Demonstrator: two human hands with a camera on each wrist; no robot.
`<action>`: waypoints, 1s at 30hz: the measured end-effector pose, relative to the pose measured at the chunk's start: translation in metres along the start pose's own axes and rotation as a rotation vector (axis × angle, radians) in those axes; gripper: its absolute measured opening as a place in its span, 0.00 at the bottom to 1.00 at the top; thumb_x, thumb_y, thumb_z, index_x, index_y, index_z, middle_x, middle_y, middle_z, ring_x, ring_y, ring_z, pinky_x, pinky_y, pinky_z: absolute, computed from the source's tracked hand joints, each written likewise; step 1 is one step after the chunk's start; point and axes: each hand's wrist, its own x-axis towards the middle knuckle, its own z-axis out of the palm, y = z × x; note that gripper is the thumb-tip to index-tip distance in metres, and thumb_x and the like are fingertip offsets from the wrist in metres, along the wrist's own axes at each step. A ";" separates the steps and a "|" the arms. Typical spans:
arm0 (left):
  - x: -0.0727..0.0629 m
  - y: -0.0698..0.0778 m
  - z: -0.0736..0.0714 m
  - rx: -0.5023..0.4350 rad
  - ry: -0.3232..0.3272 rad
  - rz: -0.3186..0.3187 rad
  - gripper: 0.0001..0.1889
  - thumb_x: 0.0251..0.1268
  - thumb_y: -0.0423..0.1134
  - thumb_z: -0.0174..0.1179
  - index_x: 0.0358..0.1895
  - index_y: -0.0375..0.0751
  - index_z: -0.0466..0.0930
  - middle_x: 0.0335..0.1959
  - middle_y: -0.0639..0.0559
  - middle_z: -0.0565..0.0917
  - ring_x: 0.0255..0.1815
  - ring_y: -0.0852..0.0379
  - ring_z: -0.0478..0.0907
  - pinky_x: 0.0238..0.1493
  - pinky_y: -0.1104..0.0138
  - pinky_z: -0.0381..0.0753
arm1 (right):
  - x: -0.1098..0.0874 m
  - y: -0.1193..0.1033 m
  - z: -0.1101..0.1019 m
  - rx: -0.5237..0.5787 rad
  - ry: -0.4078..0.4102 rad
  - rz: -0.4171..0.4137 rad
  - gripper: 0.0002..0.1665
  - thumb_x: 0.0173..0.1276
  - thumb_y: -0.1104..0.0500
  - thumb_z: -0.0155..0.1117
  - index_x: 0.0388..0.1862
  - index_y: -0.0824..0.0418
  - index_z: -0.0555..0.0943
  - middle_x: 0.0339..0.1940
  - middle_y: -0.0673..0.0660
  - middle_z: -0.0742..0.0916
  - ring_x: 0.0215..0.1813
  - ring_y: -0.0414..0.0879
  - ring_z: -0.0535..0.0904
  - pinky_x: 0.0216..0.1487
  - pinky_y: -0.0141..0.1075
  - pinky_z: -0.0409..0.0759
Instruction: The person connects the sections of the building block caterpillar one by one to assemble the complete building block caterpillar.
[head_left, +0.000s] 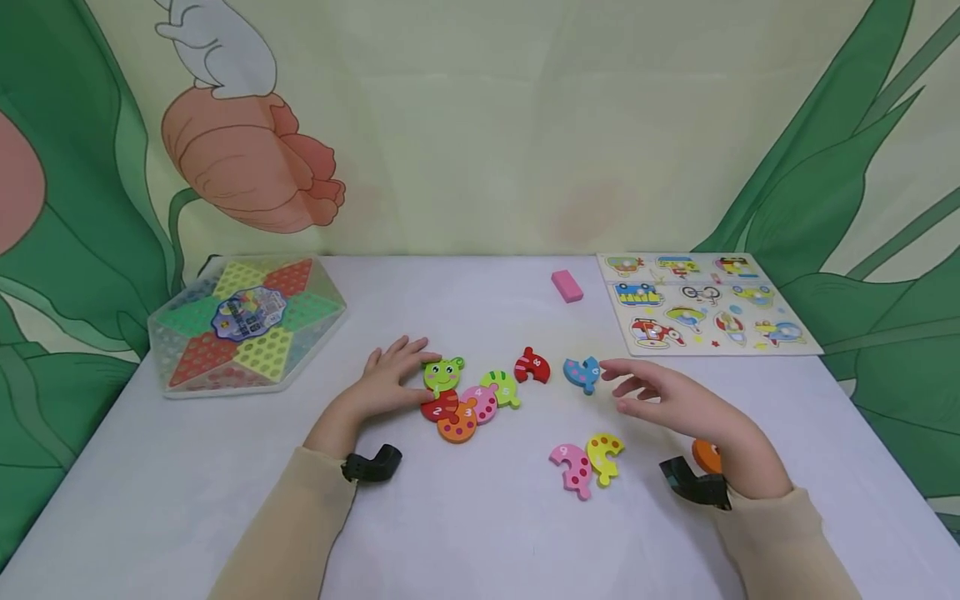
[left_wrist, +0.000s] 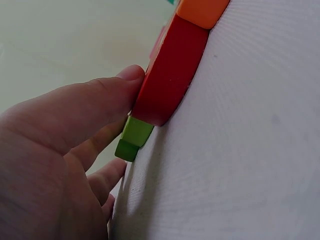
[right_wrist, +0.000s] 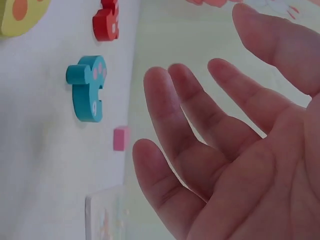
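My left hand (head_left: 390, 377) rests at the left side of a joined caterpillar puzzle, its thumb touching the red piece marked 2 (left_wrist: 172, 65) and its other fingers beside the green smiling head (head_left: 442, 374). Linked on from there are the orange piece 3 (head_left: 457, 426), the pink piece 4 (head_left: 482, 403) and a light green piece (head_left: 501, 389). My right hand (head_left: 660, 392) hovers with loosely bent, spread fingers just right of a blue puzzle piece (head_left: 582, 375). The right wrist view shows a gap between that hand and the blue piece.
Loose pieces lie about: a red one (head_left: 532, 366), a pink one (head_left: 573, 468), a yellow one (head_left: 604, 457), and an orange one (head_left: 707, 456) partly behind the right wrist. Farther back are a pink block (head_left: 567, 286), a vehicle picture board (head_left: 720, 312) and a hexagonal game box (head_left: 247, 325).
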 end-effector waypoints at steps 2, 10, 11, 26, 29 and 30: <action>0.000 0.000 -0.001 -0.002 -0.001 0.000 0.31 0.49 0.52 0.62 0.61 0.56 0.68 0.72 0.50 0.54 0.74 0.45 0.36 0.66 0.41 0.28 | 0.005 0.002 0.001 -0.001 0.014 -0.010 0.31 0.63 0.58 0.59 0.64 0.60 0.64 0.58 0.62 0.75 0.56 0.55 0.74 0.50 0.40 0.76; -0.001 -0.001 -0.002 -0.010 0.001 0.001 0.30 0.49 0.52 0.62 0.60 0.56 0.69 0.72 0.50 0.54 0.74 0.45 0.36 0.67 0.41 0.27 | 0.034 0.018 0.006 0.043 0.030 -0.026 0.32 0.61 0.58 0.61 0.65 0.58 0.65 0.67 0.59 0.66 0.66 0.59 0.62 0.57 0.54 0.70; -0.001 -0.001 -0.001 -0.012 0.001 0.005 0.30 0.50 0.52 0.61 0.60 0.55 0.69 0.72 0.49 0.54 0.74 0.44 0.36 0.66 0.41 0.27 | 0.037 0.021 0.007 0.049 0.029 -0.023 0.32 0.61 0.57 0.61 0.65 0.57 0.65 0.67 0.59 0.65 0.66 0.58 0.61 0.57 0.55 0.70; -0.001 0.000 -0.001 -0.018 -0.010 0.008 0.30 0.50 0.52 0.61 0.60 0.56 0.68 0.72 0.51 0.53 0.74 0.46 0.36 0.67 0.42 0.27 | 0.056 0.047 0.022 -0.028 0.013 0.021 0.33 0.60 0.56 0.62 0.64 0.56 0.66 0.67 0.63 0.65 0.68 0.61 0.55 0.63 0.59 0.60; -0.002 0.000 -0.002 -0.027 -0.018 0.008 0.30 0.50 0.52 0.61 0.61 0.56 0.68 0.72 0.51 0.53 0.74 0.46 0.36 0.67 0.42 0.26 | 0.056 0.048 0.023 -0.046 0.021 0.030 0.32 0.60 0.56 0.62 0.64 0.57 0.67 0.67 0.63 0.66 0.68 0.61 0.55 0.63 0.59 0.60; -0.002 0.000 -0.002 -0.031 -0.020 0.009 0.30 0.50 0.51 0.61 0.61 0.56 0.67 0.72 0.51 0.53 0.74 0.46 0.35 0.67 0.42 0.26 | 0.056 0.049 0.023 -0.048 0.024 0.032 0.31 0.60 0.57 0.62 0.63 0.57 0.67 0.66 0.63 0.66 0.68 0.61 0.55 0.63 0.59 0.60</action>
